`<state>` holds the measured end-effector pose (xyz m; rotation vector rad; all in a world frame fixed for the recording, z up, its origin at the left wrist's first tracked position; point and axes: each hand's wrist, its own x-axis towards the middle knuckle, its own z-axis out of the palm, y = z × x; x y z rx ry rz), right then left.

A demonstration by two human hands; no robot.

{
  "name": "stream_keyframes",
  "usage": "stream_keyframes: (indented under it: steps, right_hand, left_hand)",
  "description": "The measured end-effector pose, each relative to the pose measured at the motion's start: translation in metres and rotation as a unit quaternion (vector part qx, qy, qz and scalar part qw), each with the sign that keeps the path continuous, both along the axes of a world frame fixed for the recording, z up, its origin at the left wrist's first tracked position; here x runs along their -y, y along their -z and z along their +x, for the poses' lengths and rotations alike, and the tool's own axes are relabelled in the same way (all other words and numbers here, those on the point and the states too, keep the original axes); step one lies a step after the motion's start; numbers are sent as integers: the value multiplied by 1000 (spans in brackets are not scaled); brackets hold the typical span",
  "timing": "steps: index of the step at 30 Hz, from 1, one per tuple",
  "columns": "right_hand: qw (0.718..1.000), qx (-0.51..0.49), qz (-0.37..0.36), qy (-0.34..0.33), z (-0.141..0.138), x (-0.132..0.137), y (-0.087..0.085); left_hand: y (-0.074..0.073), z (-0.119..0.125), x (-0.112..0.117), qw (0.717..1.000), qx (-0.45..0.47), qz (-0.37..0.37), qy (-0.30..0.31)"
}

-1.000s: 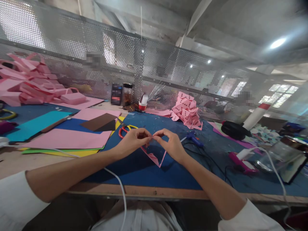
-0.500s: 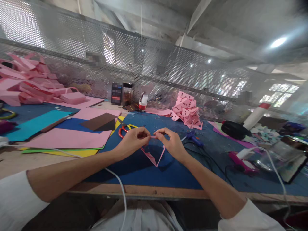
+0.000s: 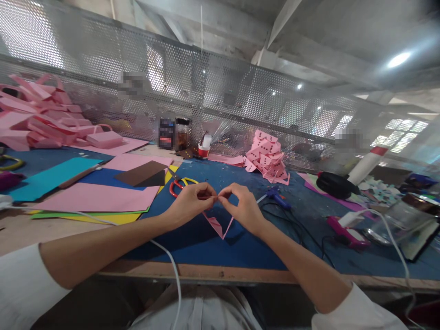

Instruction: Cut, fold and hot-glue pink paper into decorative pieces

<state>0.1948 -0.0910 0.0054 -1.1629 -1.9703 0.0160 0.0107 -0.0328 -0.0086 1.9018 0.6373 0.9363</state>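
Between my two hands is a folded pink paper strip, bent into a V whose point hangs down over the blue mat. My left hand pinches one part of it with thumb and forefinger. Almost touching those fingertips, my right hand is closed in a pinch on the strip too. My fingers cover the strip's upper part. Red and yellow scissors lie just behind my left hand. A blue glue gun rests to the right of my right hand.
Coloured paper sheets lie at left, before a heap of pink paper pieces. A dotted pink paper pile stands at the back. A white cable hangs over the front edge. At right are a pink power strip and a jar.
My fingertips have come closer together, and the short stretch of pink strip between them has narrowed. My right hand has shifted slightly left. The V of paper still hangs below.
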Motion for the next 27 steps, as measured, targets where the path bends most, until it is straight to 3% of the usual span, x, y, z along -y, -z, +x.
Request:
stream_keyframes:
  steps: [18,27]
  right_hand:
    - [994,86,61,34,-3,2,4]
    - [986,134,90,52,-5,4,6]
  left_hand:
    - [-1,2,1,1000,1,-14,-10]
    - [-3,2,5,997,-10,69,-30]
